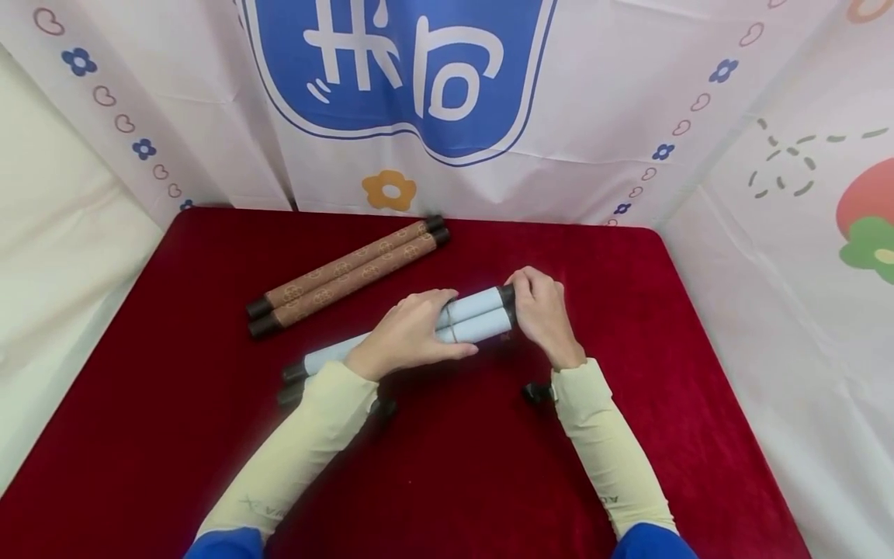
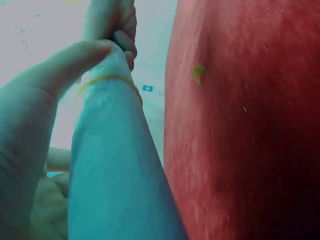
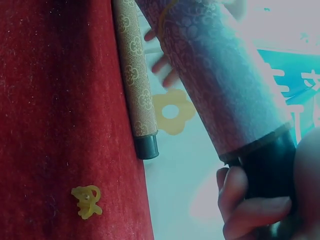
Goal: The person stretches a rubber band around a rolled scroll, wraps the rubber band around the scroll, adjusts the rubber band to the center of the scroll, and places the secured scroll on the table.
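Observation:
A pair of light blue scrolls (image 1: 482, 310) with black end knobs lies side by side in my hands, bound by a thin band (image 1: 450, 322). My left hand (image 1: 408, 330) holds the pair around the middle, its thumb along the near side and its fingers over the far side. At the right end, my right hand (image 1: 541, 310) grips the black knobs; its curled fingers (image 3: 257, 212) show around one knob (image 3: 267, 170) in the right wrist view. The pair slants, right end farther from me, and appears raised over the red cloth in the wrist views.
Two brown patterned scrolls (image 1: 349, 272) with black ends lie together on the red cloth (image 1: 454, 481), beyond the left hand. A printed white curtain (image 1: 580, 155) stands along the table's back edge, with pale cloth at both sides. Small dark devices hang below both wrists.

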Action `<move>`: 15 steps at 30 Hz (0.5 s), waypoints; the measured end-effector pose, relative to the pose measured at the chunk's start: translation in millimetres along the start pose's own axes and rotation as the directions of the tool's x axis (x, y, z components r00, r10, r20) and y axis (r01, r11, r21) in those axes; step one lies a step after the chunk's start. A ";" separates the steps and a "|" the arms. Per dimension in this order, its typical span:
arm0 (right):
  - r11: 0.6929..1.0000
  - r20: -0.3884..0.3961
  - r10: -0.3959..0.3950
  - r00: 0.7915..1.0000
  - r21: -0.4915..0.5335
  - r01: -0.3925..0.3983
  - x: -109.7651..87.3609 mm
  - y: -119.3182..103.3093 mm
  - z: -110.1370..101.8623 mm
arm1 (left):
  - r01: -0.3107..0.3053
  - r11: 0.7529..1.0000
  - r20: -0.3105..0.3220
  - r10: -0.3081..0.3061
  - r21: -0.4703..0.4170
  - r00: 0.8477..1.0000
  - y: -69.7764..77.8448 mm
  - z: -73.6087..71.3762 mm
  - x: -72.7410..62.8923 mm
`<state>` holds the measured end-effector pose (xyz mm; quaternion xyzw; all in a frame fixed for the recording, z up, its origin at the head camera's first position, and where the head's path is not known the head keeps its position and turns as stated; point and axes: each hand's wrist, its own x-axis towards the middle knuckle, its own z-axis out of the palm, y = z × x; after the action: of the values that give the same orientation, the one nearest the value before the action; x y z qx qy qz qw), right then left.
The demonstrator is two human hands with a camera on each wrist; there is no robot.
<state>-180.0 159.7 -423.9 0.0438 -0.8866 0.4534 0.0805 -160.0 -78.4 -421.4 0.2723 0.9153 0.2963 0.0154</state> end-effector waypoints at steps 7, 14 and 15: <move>1.000 -0.008 -0.001 1.000 -0.027 0.000 -0.9 1.8 -0.6 | -0.021 0.999 0.008 0.021 -0.030 1.000 6.5 9.0 9.0; 1.000 -0.025 -0.001 1.000 -0.030 0.000 2.3 2.1 -1.3 | 0.057 0.998 0.019 -0.057 -0.011 0.998 -7.7 -3.6 -12.4; 1.000 -0.029 -0.001 1.000 -0.031 0.000 2.4 1.9 -1.4 | 0.061 0.998 0.021 -0.061 -0.005 0.998 -9.6 -5.0 -14.5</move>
<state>-182.5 162.0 -424.2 0.0362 -0.8923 0.4400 0.0944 -153.3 -94.9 -424.5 0.2473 0.9222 0.2952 0.0348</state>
